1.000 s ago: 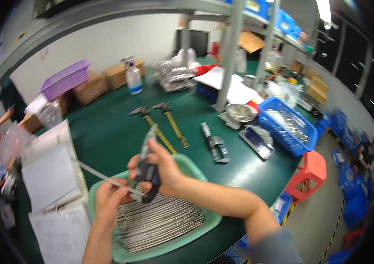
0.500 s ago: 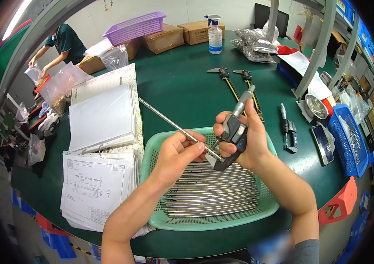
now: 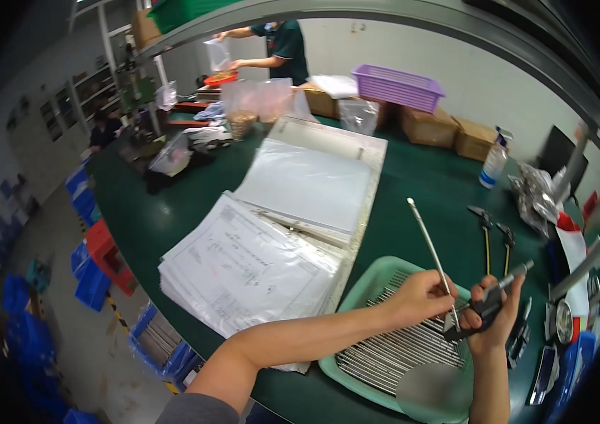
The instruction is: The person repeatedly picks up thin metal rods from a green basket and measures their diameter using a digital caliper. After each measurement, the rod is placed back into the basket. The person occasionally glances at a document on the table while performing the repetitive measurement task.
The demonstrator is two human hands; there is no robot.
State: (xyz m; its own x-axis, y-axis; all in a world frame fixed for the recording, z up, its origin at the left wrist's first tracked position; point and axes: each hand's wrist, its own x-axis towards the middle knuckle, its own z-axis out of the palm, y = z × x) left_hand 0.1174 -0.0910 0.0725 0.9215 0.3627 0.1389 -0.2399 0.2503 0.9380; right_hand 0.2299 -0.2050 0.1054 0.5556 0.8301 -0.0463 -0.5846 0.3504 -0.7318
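Note:
A thin metal rod (image 3: 427,237) is pinched in my left hand (image 3: 421,300), its far end slanting up and away. My right hand (image 3: 496,331) is wrapped round a digital micrometer (image 3: 485,309), grey and black, with its frame around or against the rod's near end; exact contact cannot be made out. Both hands are above a green plastic basket (image 3: 358,291). Many similar metal rods (image 3: 377,359) lie side by side in it. A blurred round patch hides the basket's near right part.
Left of the basket lie plastic-sleeved drawings (image 3: 243,265) and a white-covered stack (image 3: 307,187). Two calipers (image 3: 487,237) and a spray bottle (image 3: 494,161) are beyond it. A phone (image 3: 543,374) lies right. Another person (image 3: 286,53) handles bags at the far side, near a purple basket (image 3: 399,86).
My view has swung left, so the table and basket appear farther right and more floor shows. Both hands still hold the rod and micrometer together over the basket.

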